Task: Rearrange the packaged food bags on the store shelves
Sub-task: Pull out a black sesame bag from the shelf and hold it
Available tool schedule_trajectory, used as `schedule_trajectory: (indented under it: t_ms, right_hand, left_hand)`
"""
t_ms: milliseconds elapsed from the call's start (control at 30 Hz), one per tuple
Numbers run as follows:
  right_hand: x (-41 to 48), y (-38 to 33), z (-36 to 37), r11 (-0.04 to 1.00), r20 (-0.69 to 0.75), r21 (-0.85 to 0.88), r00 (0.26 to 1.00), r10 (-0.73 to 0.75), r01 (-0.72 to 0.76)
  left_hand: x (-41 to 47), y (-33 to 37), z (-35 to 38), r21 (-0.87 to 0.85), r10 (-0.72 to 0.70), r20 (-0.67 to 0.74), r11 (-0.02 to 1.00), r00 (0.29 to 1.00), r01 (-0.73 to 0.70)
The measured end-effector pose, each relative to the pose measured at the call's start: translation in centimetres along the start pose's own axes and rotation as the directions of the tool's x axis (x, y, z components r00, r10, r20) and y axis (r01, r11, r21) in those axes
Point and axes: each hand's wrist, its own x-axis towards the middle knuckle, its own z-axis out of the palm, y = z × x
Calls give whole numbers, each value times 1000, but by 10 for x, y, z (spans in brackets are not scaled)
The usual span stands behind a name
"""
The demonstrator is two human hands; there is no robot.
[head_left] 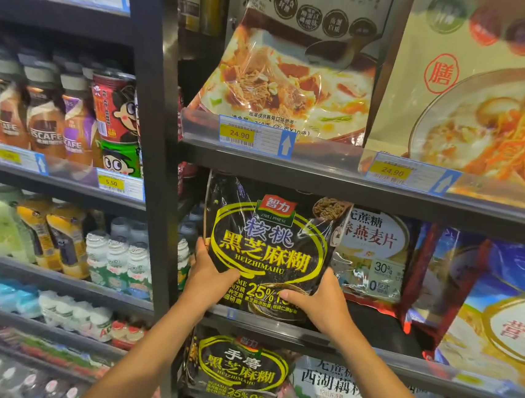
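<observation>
A black sesame-paste bag (pixel 266 247) with yellow lettering stands upright at the left end of the middle shelf (pixel 368 350). My left hand (pixel 208 277) grips its lower left edge, thumb across the front. My right hand (pixel 318 300) grips its lower right corner, thumb also on the front. Beside it on the right stands a white oat-flake bag (pixel 374 254). On the shelf below stands a second black sesame bag (pixel 238 369) next to a white lotus-root bag (pixel 326 391).
Large soup bags (pixel 295 73) fill the top shelf above price tags (pixel 238 135). A red and blue cereal bag (pixel 485 300) leans at the right. A dark upright post (pixel 159 157) separates a drinks rack with bottles and cans (pixel 69 122) on the left.
</observation>
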Motion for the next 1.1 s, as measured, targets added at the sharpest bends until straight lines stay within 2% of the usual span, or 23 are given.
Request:
schedule_trajectory:
  t_ms: [133, 400, 500, 633, 867, 1100]
  right_hand:
    - [11, -2, 0, 998, 15, -46, 999, 42, -41]
    - [-1, 0, -1, 999, 3, -43, 1000, 5, -5]
    - [-2, -5, 0, 996, 21, -87, 1000, -13, 15]
    - [2, -9, -3, 986, 42, -162, 998, 43, -36]
    - [-3, -1, 1, 996, -7, -85, 1000, 29, -29]
    - [9, -8, 4, 968, 12, -243, 998, 64, -59]
  left_hand:
    - [19, 0, 0, -11, -30, 17, 999, 999, 30]
    - [3, -12, -4, 23, -26, 28, 999, 999, 25]
    - [19, -33, -3, 19, -41, 2, 999, 999, 41]
    - [14, -28, -3, -2, -8, 0, 1000, 1000, 8]
    - [4, -25, 0, 50, 16, -22, 999, 1000, -14]
    - [12, -20, -2, 38, 48, -25, 998, 999, -47]
